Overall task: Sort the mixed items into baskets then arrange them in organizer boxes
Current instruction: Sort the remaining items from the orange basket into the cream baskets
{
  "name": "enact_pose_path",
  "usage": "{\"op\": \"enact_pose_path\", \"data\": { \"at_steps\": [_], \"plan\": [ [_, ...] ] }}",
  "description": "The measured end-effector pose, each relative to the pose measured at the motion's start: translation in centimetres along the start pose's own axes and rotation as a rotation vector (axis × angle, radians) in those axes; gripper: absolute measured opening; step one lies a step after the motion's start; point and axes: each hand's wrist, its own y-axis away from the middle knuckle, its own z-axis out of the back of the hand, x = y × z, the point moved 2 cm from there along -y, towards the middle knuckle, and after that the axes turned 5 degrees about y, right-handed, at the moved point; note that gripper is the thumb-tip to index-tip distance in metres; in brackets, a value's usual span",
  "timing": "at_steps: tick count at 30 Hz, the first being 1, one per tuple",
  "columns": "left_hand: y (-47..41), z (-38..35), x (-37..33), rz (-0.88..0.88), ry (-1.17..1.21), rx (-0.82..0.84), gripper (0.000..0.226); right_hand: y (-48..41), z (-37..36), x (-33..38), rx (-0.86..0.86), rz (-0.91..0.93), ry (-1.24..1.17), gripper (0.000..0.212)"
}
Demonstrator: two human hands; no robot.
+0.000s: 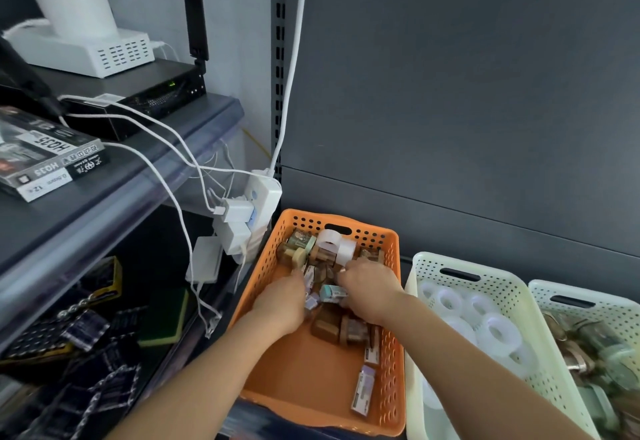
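Note:
An orange perforated basket (386,401) holds several mixed items: small brown packets, staple boxes (363,390) and white tape rolls (332,242). Both my hands reach into its middle. My left hand (282,304) lies palm down among the small boxes, its fingertips hidden in the pile. My right hand (369,289) has curled fingers over the items near a pale blue box (332,292); what it grips is hidden. A cream basket (414,296) to the right holds clear tape rolls (493,330). A pale green basket (623,311) further right holds metal clips.
A dark metal shelf back panel (467,110) rises behind the baskets. At left, a grey shelf (121,176) carries electronics and a boxed product, with a white power strip (259,197) and cables hanging by the orange basket. Below lie dark packets and a green sponge (166,318).

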Motion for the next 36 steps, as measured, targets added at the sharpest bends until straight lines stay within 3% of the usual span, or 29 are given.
{"op": "enact_pose_path", "data": {
  "at_steps": [6, 12, 16, 21, 28, 36],
  "plan": [
    [0.4, 0.5, 0.5, -0.011, 0.039, 0.054, 0.036, 0.1, -0.8, 1.0, -0.039, 0.076, 0.01, 0.025],
    [1.1, 1.0, 0.4, -0.059, -0.039, 0.055, 0.033, -0.4, -1.2, 1.7, -0.065, 0.038, -0.03, 0.03],
    [1.1, 2.3, 0.3, -0.101, 0.02, -0.036, 0.028, 0.1, 0.0, 1.2, -0.235, -0.044, -0.241, 0.015],
    [1.4, 4.2, -1.1, -0.169, 0.327, -0.132, 0.04, 2.1, 1.4, -0.3, -0.416, -0.216, -0.588, 0.026],
    [2.5, 3.9, -7.3, -0.329, 0.505, -0.134, 0.033, 7.3, 1.1, -3.2, -0.524, -0.4, -0.758, 0.017],
    [4.1, 0.0, -18.4, -0.503, 0.591, -0.07, 0.022, 16.4, -1.8, -9.7, -0.6, -0.543, -0.809, 0.024]
  ]
}}
